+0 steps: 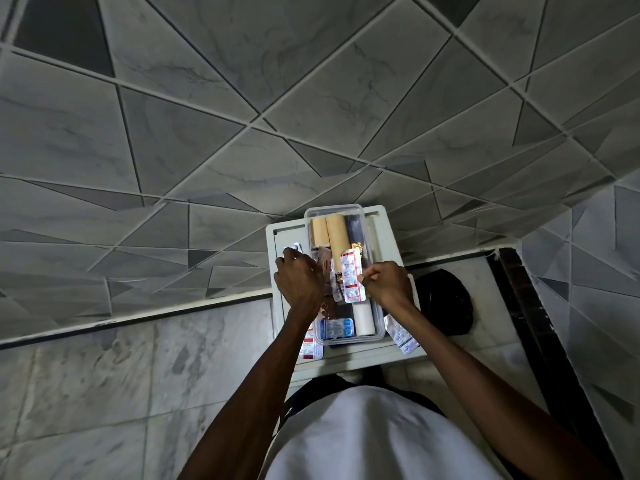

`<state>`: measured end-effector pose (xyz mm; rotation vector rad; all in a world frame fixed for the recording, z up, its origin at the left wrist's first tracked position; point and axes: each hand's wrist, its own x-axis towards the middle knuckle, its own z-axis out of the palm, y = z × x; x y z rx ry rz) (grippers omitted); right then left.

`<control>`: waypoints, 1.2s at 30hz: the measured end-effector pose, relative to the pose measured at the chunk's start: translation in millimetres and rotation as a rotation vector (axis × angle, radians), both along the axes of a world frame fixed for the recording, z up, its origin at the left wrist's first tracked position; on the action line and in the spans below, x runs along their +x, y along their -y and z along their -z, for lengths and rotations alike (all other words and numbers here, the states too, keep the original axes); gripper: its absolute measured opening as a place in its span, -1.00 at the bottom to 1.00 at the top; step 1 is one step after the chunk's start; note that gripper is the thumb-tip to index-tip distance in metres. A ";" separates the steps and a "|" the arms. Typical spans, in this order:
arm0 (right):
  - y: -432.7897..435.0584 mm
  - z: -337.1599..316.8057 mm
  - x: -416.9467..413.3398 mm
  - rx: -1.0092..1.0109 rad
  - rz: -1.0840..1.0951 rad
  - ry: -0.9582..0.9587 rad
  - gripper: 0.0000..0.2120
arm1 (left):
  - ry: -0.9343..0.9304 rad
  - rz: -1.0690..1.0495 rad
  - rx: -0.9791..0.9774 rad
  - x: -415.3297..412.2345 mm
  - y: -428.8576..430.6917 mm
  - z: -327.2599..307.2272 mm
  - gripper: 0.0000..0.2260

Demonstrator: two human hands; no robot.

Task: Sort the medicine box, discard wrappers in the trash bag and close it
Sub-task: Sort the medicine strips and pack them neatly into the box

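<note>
A clear plastic medicine box (377, 332) stands on a small white table (391, 237). Inside it lie tan rolls (337, 233), a dark roll (355, 225), a white roll (363, 318) and a blue blister pack (337, 328). My right hand (386, 284) pinches a red-and-white blister strip (352, 277) upright over the box. Over the box's left side, my left hand (299, 280) grips several pill strips (325, 266); a silver strip (293, 247) shows beyond its knuckles. The black trash bag (446, 299) sits right of the table.
Loose blister strips lie on the table outside the box, one at the front left (308, 346) and one at the front right (401, 336). A grey tiled wall rises behind the table. A dark door frame (533, 317) runs along the right.
</note>
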<state>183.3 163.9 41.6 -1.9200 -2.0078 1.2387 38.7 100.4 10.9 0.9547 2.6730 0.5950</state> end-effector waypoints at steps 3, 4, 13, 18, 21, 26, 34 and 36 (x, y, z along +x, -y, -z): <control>-2.1 -2.5 -13.6 0.005 -0.030 0.016 -0.92 | 0.112 -0.036 0.134 -1.5 3.9 -4.8 -0.79; -2.9 -2.4 -19.5 0.007 -0.040 0.018 -0.92 | 0.143 -0.042 0.170 -3.3 6.5 -4.3 -0.78; -0.6 7.9 -66.2 0.148 -0.236 0.166 -0.87 | 0.441 -0.049 0.357 -29.1 24.2 34.6 -0.89; 1.7 4.2 -61.3 0.216 -0.246 0.181 -0.88 | 0.506 -0.161 0.308 -41.8 33.0 40.4 -0.88; 3.0 -0.7 -52.4 0.245 -0.213 0.172 -0.87 | 0.489 -0.179 0.234 -52.2 33.7 39.5 -0.83; 4.6 -2.2 -33.6 0.223 -0.181 0.125 -0.91 | 0.459 -0.156 0.076 -69.1 15.1 47.3 -0.62; 7.9 -1.5 -12.0 0.210 -0.158 0.124 -0.91 | 0.413 -0.102 0.033 -67.9 -5.5 47.0 -0.64; 8.6 -1.9 -7.7 0.207 -0.141 0.103 -0.90 | 0.455 -0.160 0.110 -70.3 -5.4 52.1 -0.70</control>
